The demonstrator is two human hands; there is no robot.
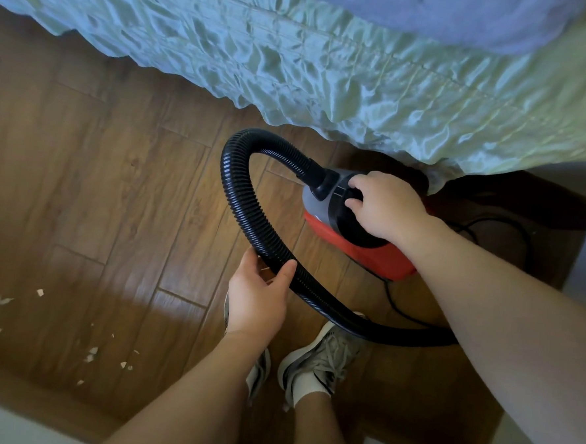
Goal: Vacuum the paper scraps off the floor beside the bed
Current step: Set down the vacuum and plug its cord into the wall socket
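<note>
Small white torn paper scraps (91, 353) lie scattered at the near left on the glossy brown wood-plank floor (81, 174). Right of them, the left hand (258, 295) curls thumb and fingers round the black ribbed plastic hose (233, 190), which loops up to the red and grey canister vacuum (351, 253). The right hand (385, 207) grips its black top handle. A pale green crinkled bedspread (328, 69) hangs across the far side.

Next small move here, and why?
Probably carry the red-and-grey canister vacuum left: the right hand grips its black top handle, the left hand holds the black ribbed hose, and the white paper scraps lie far left.
</note>
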